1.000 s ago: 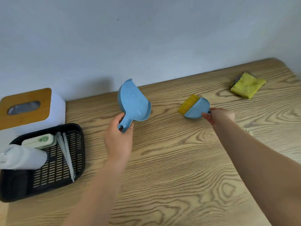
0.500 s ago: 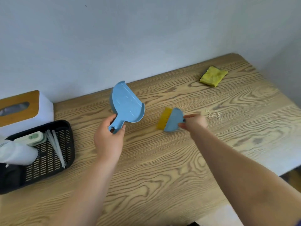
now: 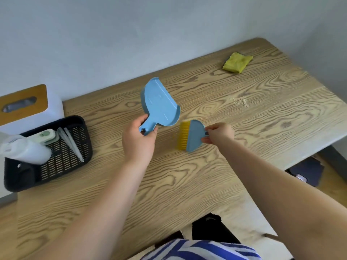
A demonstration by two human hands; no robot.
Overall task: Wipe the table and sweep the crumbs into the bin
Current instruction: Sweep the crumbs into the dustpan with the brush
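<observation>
Pale blue-grey wall backs a wood-grain desk [image 3: 187, 184] whose far right part carries a small scatter of pale crumbs [image 3: 239, 101], the landmark for everything else. Well to the left of the crumbs, the left hand [image 3: 139, 139] is closed around the stubby handle of a light blue plastic dustpan [image 3: 159, 104], held up off the desk with its open face tilted toward the camera. Between that dustpan and the crumbs, the right hand [image 3: 218, 133] pinches the handle of a small blue brush with yellow bristles [image 3: 189, 135], bristles pointing away from the crumbs. Beyond the crumbs, toward the wall, lies a crumpled yellow cloth [image 3: 237, 62]. No bin is clearly in view. The risks, as I judge them: the crumbs sit fairly near the desk's right edge, so a rightward or hard stroke could flick them onto the floor; a dustpan lip held above the wood would let them slide underneath; and a tilted pan could spill on the way to the bin.
</observation>
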